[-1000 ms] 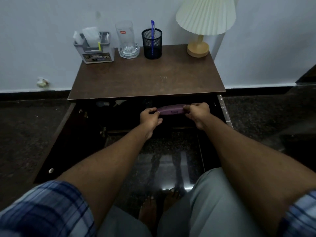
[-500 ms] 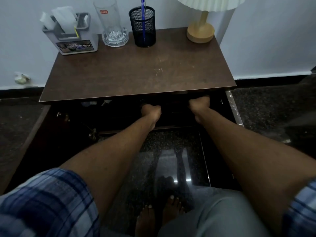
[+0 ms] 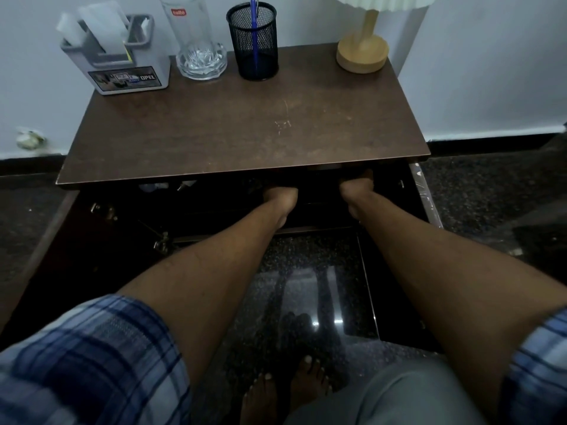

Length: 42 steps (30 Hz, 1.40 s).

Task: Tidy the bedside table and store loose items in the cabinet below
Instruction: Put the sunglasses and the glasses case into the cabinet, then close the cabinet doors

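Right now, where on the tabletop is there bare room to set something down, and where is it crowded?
The tabletop is bare across its whole front and middle, from the front edge back to the row at the wall. Crowded along the back: grey organizer, glass mug, mesh pen cup, lamp base. One gap between cup and lamp.

Single head-worn wide-angle view, looking forward and steeply down from close above onto the dark brown wooden bedside table (image 3: 242, 130) against the pale wall (image 3: 491, 62); forearms, open cabinet (image 3: 395, 194) and feet below.
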Available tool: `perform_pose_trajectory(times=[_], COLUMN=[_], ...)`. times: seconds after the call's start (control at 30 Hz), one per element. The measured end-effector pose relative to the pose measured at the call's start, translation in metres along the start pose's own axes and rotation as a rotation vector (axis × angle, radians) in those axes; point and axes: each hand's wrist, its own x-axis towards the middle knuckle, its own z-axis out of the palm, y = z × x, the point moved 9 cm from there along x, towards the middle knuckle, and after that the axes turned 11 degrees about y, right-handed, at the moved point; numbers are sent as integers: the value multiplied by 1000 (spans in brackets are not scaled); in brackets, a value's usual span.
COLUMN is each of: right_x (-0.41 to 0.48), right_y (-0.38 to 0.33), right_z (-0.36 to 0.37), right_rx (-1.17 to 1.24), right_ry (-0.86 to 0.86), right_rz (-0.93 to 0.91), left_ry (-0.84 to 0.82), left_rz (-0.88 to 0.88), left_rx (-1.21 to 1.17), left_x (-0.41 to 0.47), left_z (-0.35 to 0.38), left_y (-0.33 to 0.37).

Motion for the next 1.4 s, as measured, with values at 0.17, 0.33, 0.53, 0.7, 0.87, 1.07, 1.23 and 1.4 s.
perform_pose_trajectory(times=[0.17,0.33,0.53,0.7,0.87,1.07,1.23,1.4], right_x=[-8,-27,-68,-114,-159,-187,-202,-213], right_y=[-12,-8,-30,-65,-93,-105,-113,-110], right_z=[-2,-17,-24,-32,-65,-113,-142,-161], right_rx=[-24,-74,-250,-426,-541,-584,-637,-637], right_ry=[15,32,-65,-253,-301,-275,-271,-256], right_rz=[-123,-39,-156,-388,-552,-605,-638,-642], left_ry=[10,-6,-49,-130,-125,-70,-94,-58], left_rz=[-9,16,44,143,196,192,190,201], left_rx=[-63,-37,25,187,240,239,252,269], left_x=[-9,-33,-62,-89,-110,-129,-151,-160], left_z=[-10,-26,-70,-125,-189,-244,-265,-289], left_y=[2,-11,-20,-1,17,11,5,-2])
